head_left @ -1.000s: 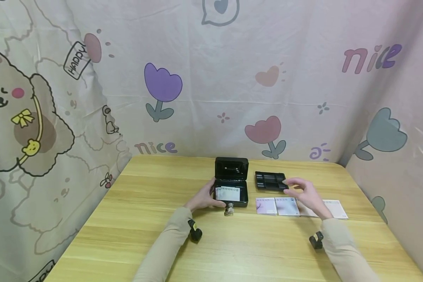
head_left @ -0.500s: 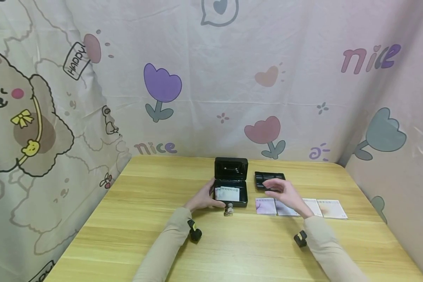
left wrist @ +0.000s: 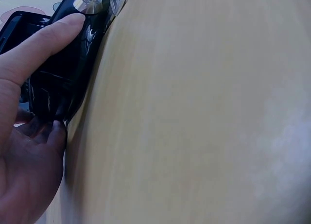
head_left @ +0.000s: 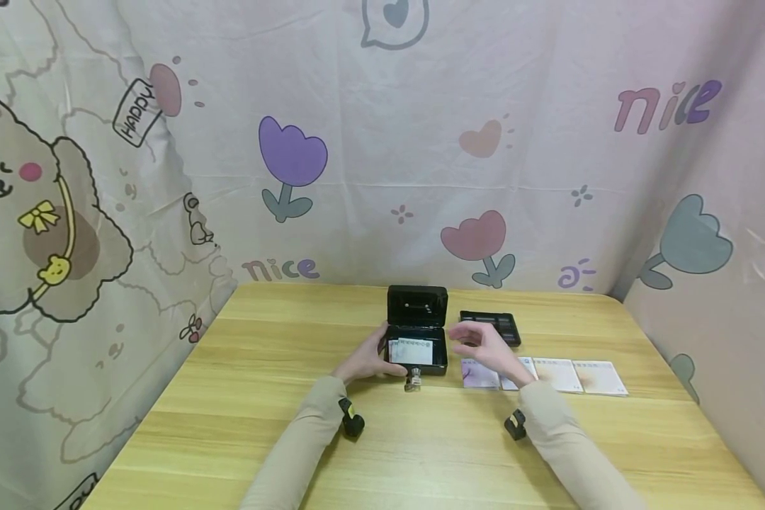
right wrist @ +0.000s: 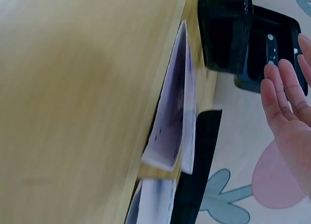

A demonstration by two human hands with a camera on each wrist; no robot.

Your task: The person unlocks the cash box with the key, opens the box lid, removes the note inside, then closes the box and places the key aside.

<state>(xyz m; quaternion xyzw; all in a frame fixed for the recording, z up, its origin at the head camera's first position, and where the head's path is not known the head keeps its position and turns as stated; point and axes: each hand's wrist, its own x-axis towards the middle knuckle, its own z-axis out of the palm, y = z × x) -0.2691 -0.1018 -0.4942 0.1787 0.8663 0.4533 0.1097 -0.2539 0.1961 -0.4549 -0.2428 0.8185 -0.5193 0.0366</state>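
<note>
A black cash box [head_left: 430, 370] stands on the table with its lid [head_left: 417, 294] raised. Banknotes [head_left: 413, 351] lie inside it. My left hand [head_left: 365, 356] grips the box's left front corner; in the left wrist view the thumb lies on the front by the lock [left wrist: 89, 2] and the fingers are at the side. My right hand [head_left: 489, 350] hovers just right of the box, fingers loosely bent and holding nothing. Below it lies a purple banknote [head_left: 478, 375], which shows folded in the right wrist view. A blue one [head_left: 508, 384] is partly covered by the hand.
Behind my right hand lies a black compartment tray [head_left: 508, 329]. Two tan-and-white banknotes [head_left: 557, 375] continue the row to the right. Keys [head_left: 413, 381] hang at the box's front. A printed curtain [head_left: 357, 234] stands behind the wooden table [head_left: 421, 446].
My right hand has moved left, from the tray's right edge across its front to beside the box, uncovering the tan notes. The left hand keeps its hold on the cash box.
</note>
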